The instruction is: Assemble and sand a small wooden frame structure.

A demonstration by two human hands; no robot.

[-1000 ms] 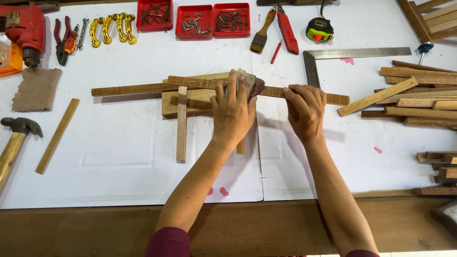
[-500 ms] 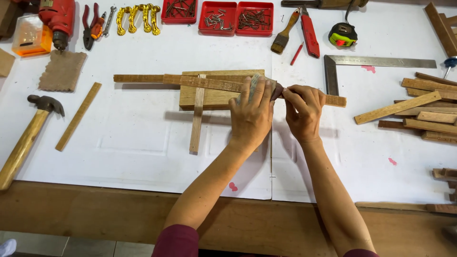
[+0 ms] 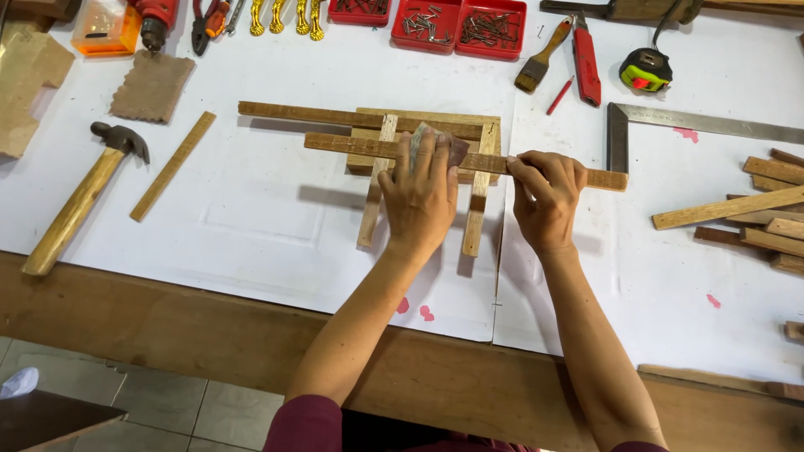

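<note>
From my remote station I see the left hand pressed flat on a piece of sandpaper, fingers spread and bearing down on the long wooden strip. The right hand is closed around the same strip nearer its right end, thumb and fingers pinching it firmly. The strip lies lengthwise across a small wooden frame on the white sheet covering the bench. Compared with half a second ago, the left hand sits further left along the strip, away from the right hand, which has kept its clamping position; the gap between the two hands is now clearly wider. A second long strip lies just behind the first, resting on the frame. A hammer lies well to the left, with a loose slat beside it. A steel square lies to the right, a brush and red nail trays at the far edge.
</note>
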